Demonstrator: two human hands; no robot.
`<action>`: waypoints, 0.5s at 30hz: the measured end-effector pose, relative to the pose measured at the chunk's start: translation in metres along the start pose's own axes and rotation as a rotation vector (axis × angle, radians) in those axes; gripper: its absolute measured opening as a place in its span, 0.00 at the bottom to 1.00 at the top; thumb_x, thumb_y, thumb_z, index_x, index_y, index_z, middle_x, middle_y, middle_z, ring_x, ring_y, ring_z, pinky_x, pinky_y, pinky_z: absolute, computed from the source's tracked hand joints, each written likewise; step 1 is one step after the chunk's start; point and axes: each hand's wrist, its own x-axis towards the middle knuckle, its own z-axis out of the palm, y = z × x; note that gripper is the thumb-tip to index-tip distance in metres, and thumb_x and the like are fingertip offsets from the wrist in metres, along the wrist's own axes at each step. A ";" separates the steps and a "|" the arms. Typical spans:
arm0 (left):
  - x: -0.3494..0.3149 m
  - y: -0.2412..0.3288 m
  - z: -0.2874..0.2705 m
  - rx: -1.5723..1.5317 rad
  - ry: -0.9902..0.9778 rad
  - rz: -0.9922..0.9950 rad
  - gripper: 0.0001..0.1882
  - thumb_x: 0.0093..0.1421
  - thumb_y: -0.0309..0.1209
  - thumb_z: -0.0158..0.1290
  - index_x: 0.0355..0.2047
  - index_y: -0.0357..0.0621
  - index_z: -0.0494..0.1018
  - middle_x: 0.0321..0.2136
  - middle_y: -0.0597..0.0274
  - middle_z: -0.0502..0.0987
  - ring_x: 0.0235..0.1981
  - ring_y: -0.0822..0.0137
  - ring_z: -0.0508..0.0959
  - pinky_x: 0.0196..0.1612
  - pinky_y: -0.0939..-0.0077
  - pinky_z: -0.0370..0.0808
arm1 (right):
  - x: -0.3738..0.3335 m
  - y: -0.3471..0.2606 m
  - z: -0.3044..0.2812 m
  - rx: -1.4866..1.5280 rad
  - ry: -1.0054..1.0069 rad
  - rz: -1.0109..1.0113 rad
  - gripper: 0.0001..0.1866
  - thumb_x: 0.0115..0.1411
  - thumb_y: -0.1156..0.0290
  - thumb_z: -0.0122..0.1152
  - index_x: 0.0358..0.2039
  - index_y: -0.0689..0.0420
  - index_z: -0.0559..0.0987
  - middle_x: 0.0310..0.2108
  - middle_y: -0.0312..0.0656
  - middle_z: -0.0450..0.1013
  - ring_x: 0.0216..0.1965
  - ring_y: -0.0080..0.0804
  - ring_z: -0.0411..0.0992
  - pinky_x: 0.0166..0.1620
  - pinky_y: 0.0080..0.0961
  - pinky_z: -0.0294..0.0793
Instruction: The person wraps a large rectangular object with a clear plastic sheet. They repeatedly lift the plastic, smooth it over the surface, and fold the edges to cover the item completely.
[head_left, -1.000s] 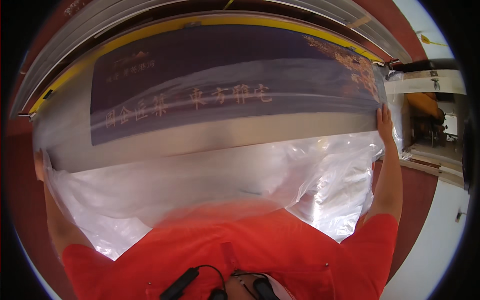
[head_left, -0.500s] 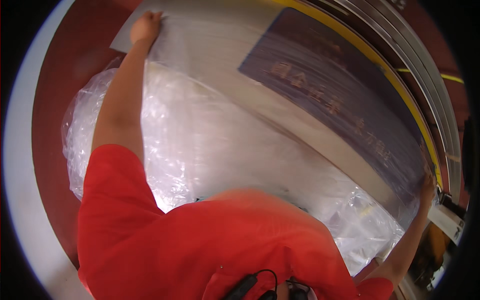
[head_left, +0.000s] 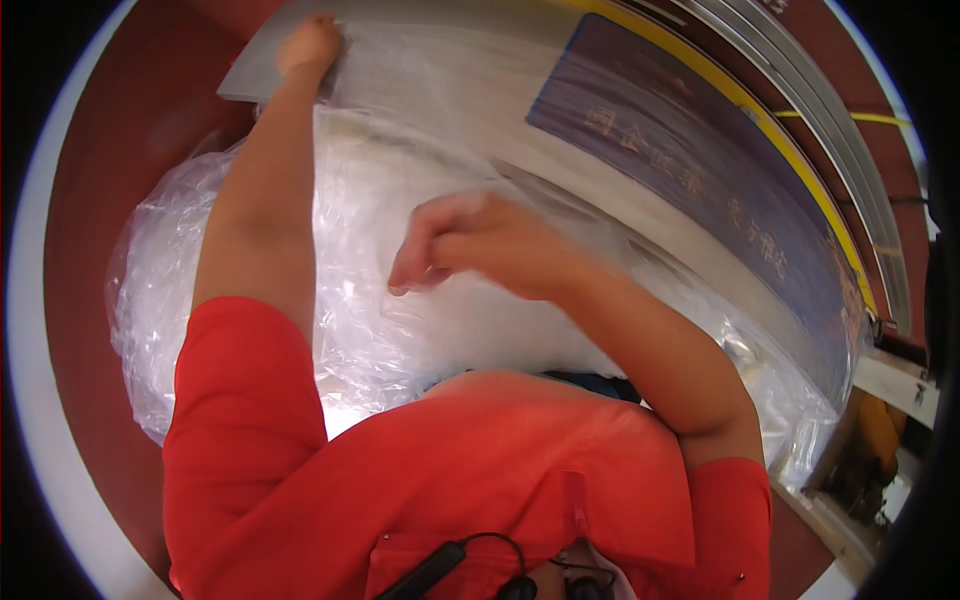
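A wide sheet of clear plastic film (head_left: 440, 330) lies crumpled over a flat, pale grey panel (head_left: 420, 60). At the panel's far left end, my left hand (head_left: 312, 45) is closed on the film, its arm stretched out. My right hand (head_left: 470, 240) is over the middle of the film, its fingers loosely bent and apart and slightly blurred; nothing shows in them. Through the film a dark blue-purple rectangle (head_left: 690, 160) with pale lettering can be seen on the panel's right part.
A yellow strip (head_left: 800, 170) and curved-looking metal rails (head_left: 850, 150) run along the far right side. The floor (head_left: 85, 230) is dark red, with a pale band (head_left: 30, 330) at the left. White and orange machine parts (head_left: 880, 430) stand at the right. Film bunches at the left (head_left: 170, 260).
My right hand has left the panel's right end and come in over the middle of the film. My left hand stays at the far left, shifted slightly right.
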 end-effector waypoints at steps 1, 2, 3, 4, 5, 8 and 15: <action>-0.001 -0.011 -0.002 0.053 -0.008 -0.007 0.18 0.53 0.43 0.34 0.35 0.48 0.68 0.35 0.52 0.70 0.39 0.52 0.69 0.40 0.63 0.65 | -0.021 -0.018 -0.011 -0.031 -0.050 -0.164 0.11 0.48 0.63 0.51 0.26 0.57 0.73 0.26 0.40 0.70 0.31 0.27 0.67 0.37 0.21 0.65; -0.001 -0.020 0.001 0.089 -0.018 -0.004 0.19 0.53 0.44 0.33 0.35 0.47 0.68 0.36 0.52 0.70 0.39 0.52 0.69 0.41 0.62 0.65 | -0.065 -0.012 -0.027 -0.018 0.240 -0.353 0.11 0.48 0.63 0.50 0.28 0.57 0.72 0.27 0.39 0.69 0.32 0.28 0.66 0.38 0.24 0.64; 0.012 -0.043 0.012 0.130 -0.010 0.031 0.19 0.53 0.44 0.33 0.34 0.46 0.68 0.36 0.51 0.70 0.38 0.52 0.69 0.40 0.62 0.65 | -0.133 -0.009 -0.040 -0.026 0.536 -0.545 0.12 0.49 0.63 0.50 0.31 0.57 0.70 0.27 0.37 0.68 0.32 0.28 0.65 0.39 0.26 0.63; 0.021 -0.064 0.026 0.191 -0.006 0.056 0.20 0.54 0.44 0.32 0.34 0.44 0.67 0.35 0.50 0.70 0.38 0.51 0.69 0.40 0.61 0.65 | -0.178 -0.038 -0.051 0.325 0.395 -0.627 0.11 0.48 0.66 0.49 0.31 0.58 0.69 0.29 0.37 0.67 0.33 0.28 0.64 0.40 0.29 0.62; 0.013 -0.029 0.016 0.052 -0.007 0.063 0.19 0.54 0.43 0.33 0.33 0.44 0.68 0.34 0.49 0.70 0.36 0.51 0.70 0.38 0.61 0.66 | -0.234 -0.075 -0.049 0.636 0.318 -0.709 0.10 0.48 0.69 0.48 0.31 0.59 0.68 0.31 0.38 0.66 0.33 0.28 0.64 0.41 0.32 0.62; 0.028 -0.065 0.043 0.359 0.141 0.432 0.20 0.54 0.45 0.35 0.30 0.41 0.67 0.32 0.46 0.70 0.33 0.52 0.71 0.34 0.60 0.66 | -0.380 -0.105 -0.012 0.278 0.894 -1.153 0.19 0.45 0.75 0.46 0.40 0.66 0.63 0.40 0.48 0.62 0.42 0.35 0.61 0.46 0.38 0.57; 0.029 -0.044 0.024 0.104 -0.033 0.087 0.21 0.54 0.47 0.33 0.37 0.45 0.65 0.38 0.48 0.67 0.40 0.49 0.66 0.41 0.60 0.63 | -0.555 -0.006 0.008 -1.387 1.565 0.730 0.20 0.42 0.77 0.53 0.40 0.63 0.66 0.30 0.41 0.65 0.30 0.29 0.64 0.33 0.29 0.64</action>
